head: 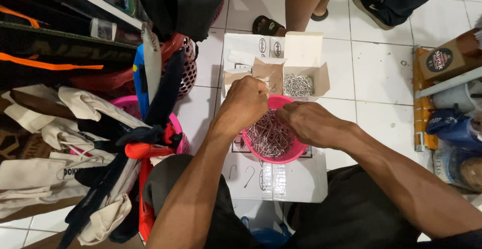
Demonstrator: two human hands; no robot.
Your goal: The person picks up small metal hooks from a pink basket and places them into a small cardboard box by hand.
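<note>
Two hands over a pink bowl (296, 151) of thin metal hooks (270, 137), near the centre of the view. Starting at nine o'clock: a heap of cream cloth bags (60, 128) and dark straps, with a second pink basket (131, 106) half buried beneath. Just right of that, at about seven o'clock from the bowl, an orange handle (145, 150) poking out of the pile. Next, the left hand (244, 101), sitting at eleven o'clock on the bowl's rim, fingers curled in and pinched together on what looks like a single hook, too small to tell for sure. Below both hands, a white flat box (301, 178) carrying the bowl, with a few loose hooks lying on its top at six o'clock. Then the right hand (306, 121), at two o'clock on the bowl, knuckles up, fingers bent down into the hooks; grip hidden, so cannot tell whether anything is held. Hands close but not touching. At twelve o'clock from the bowl, a small open carton (316, 75) packed with more hooks. Farther up, another person's bare legs and sandals (268, 26). At three o'clock, a shelf (447, 85) with boxes and bags.
</note>
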